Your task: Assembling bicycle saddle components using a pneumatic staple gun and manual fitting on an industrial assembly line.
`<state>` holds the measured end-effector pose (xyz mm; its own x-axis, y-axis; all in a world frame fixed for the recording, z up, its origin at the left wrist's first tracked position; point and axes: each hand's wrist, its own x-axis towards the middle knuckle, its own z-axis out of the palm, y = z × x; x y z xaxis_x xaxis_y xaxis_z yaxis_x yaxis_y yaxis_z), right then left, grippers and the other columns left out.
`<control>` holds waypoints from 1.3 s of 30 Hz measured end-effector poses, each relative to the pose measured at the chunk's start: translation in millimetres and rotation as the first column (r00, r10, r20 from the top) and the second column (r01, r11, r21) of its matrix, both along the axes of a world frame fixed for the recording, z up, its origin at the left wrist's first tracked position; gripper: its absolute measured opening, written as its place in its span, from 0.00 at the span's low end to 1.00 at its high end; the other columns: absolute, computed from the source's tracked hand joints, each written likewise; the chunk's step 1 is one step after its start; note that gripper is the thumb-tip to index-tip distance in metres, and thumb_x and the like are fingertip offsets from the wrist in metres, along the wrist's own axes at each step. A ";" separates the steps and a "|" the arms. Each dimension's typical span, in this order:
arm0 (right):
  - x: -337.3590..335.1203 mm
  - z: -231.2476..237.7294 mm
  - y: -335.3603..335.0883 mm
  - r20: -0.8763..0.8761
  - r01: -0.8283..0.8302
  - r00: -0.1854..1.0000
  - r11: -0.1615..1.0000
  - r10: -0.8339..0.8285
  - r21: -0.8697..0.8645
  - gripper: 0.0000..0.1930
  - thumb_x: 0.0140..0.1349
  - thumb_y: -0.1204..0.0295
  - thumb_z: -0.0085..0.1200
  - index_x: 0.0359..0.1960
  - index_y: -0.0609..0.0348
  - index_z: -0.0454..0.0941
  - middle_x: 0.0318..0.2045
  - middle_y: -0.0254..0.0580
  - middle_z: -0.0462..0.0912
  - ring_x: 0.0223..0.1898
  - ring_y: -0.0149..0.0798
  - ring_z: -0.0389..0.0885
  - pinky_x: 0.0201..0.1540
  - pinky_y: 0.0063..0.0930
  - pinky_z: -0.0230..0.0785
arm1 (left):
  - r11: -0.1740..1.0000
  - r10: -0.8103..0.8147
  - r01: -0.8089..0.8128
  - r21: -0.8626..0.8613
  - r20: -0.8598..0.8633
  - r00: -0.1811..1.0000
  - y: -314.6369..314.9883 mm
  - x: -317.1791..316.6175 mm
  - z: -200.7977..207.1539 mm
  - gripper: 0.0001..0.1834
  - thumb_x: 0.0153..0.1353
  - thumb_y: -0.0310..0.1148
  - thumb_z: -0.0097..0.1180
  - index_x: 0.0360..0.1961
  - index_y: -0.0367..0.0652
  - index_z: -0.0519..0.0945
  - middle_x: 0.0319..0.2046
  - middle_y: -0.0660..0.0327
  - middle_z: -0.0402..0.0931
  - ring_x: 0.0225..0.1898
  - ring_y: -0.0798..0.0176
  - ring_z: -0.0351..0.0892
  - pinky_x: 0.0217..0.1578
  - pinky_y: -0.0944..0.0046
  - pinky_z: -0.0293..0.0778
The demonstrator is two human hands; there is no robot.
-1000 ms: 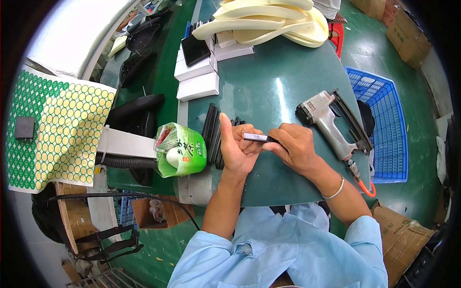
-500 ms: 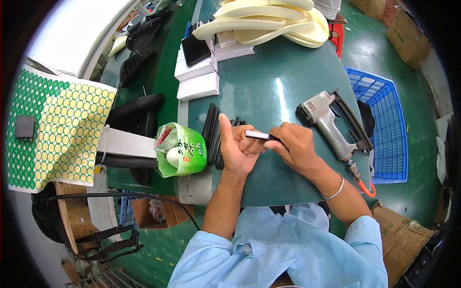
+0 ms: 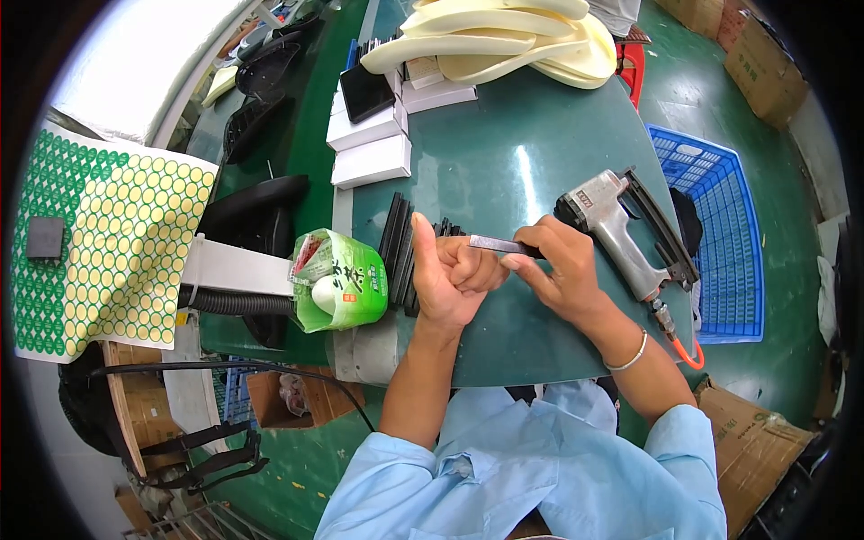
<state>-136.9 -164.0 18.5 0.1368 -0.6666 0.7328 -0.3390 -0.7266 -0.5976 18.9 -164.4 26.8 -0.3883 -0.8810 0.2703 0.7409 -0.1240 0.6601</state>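
Note:
My right hand (image 3: 562, 268) pinches a short strip of staples (image 3: 493, 243), dark with a silvery face, between thumb and fingers. The strip's far end reaches to the curled fingers of my left hand (image 3: 454, 274), whose thumb points up; whatever those fingers hold, if anything, is hidden. Beside my left hand lie several dark strips (image 3: 396, 238), partly covered by it. A metal pneumatic staple gun (image 3: 610, 225) lies on the table right of my right hand, with an orange hose (image 3: 688, 355) at its handle.
A green plastic bag (image 3: 355, 288) stands left of my hands. White boxes (image 3: 372, 162) carry a black phone-like slab (image 3: 366, 94). Cream curved foam pieces (image 3: 504, 45) are piled at the back. A blue crate (image 3: 729, 234) stands right of the green table (image 3: 468, 162); a sticker sheet (image 3: 135, 243) hangs left.
My right hand has shifted slightly right and up, with its fingers opened out a little. The strip has moved right with it and shows more of its length. My left hand barely moves.

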 end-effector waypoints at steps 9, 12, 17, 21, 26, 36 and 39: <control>-4.4 2.7 1.3 -0.116 -0.056 0.991 0.998 0.059 0.034 0.12 0.50 0.68 0.62 0.28 0.63 0.75 0.20 0.41 0.72 0.20 0.37 0.71 0.22 0.28 0.62 | 0.998 -0.028 0.024 0.057 0.068 0.997 2.7 2.7 4.6 0.37 0.60 0.69 0.12 0.07 0.51 0.47 0.05 0.69 0.44 0.11 0.68 0.39 0.16 0.67 0.43; -4.2 3.0 1.0 -0.121 -0.063 0.990 0.997 0.066 0.033 0.12 0.50 0.68 0.62 0.29 0.63 0.75 0.20 0.40 0.72 0.20 0.37 0.71 0.22 0.28 0.62 | 0.997 -0.028 0.023 0.077 0.065 0.997 2.3 2.0 3.0 0.37 0.60 0.69 0.12 0.07 0.51 0.47 0.05 0.69 0.44 0.11 0.68 0.39 0.16 0.67 0.43; -3.7 3.4 2.1 -0.113 -0.050 0.992 0.997 0.056 0.053 0.12 0.50 0.68 0.62 0.29 0.63 0.75 0.20 0.41 0.72 0.20 0.37 0.71 0.22 0.27 0.62 | 0.999 -0.028 0.026 0.043 0.050 0.998 2.2 1.3 3.0 0.37 0.59 0.69 0.12 0.07 0.51 0.48 0.05 0.69 0.45 0.11 0.68 0.39 0.16 0.67 0.43; -3.2 2.2 2.4 -0.099 -0.046 0.994 0.997 0.053 0.067 0.12 0.50 0.68 0.62 0.29 0.63 0.75 0.20 0.41 0.72 0.20 0.36 0.71 0.22 0.27 0.62 | 0.998 -0.015 0.011 0.059 0.059 0.998 2.2 1.3 3.1 0.38 0.59 0.69 0.12 0.07 0.51 0.48 0.05 0.69 0.45 0.11 0.68 0.40 0.16 0.67 0.43; 1.3 2.7 0.0 0.072 -0.009 0.997 0.993 0.001 0.115 0.12 0.47 0.66 0.64 0.28 0.60 0.76 0.18 0.40 0.68 0.18 0.38 0.67 0.19 0.29 0.57 | 0.997 -0.080 0.079 -0.011 -0.016 0.997 -0.5 1.0 -2.2 0.38 0.59 0.69 0.11 0.06 0.50 0.48 0.05 0.68 0.45 0.11 0.67 0.40 0.16 0.66 0.44; -2.3 0.9 -1.2 0.014 -0.085 0.996 0.995 0.084 0.059 0.12 0.46 0.67 0.65 0.28 0.60 0.77 0.17 0.38 0.65 0.18 0.36 0.64 0.20 0.28 0.55 | 0.997 -0.062 0.062 0.054 0.015 0.998 1.6 1.3 2.9 0.38 0.59 0.70 0.11 0.07 0.50 0.48 0.06 0.69 0.45 0.11 0.68 0.39 0.17 0.66 0.43; -3.0 1.5 -0.6 0.021 -0.092 0.996 0.992 0.090 0.081 0.12 0.45 0.67 0.65 0.28 0.60 0.77 0.17 0.39 0.65 0.18 0.36 0.64 0.20 0.29 0.56 | 0.996 -0.077 0.077 0.037 0.009 0.997 0.8 2.3 2.4 0.38 0.59 0.70 0.11 0.07 0.50 0.48 0.06 0.69 0.45 0.11 0.68 0.39 0.17 0.66 0.42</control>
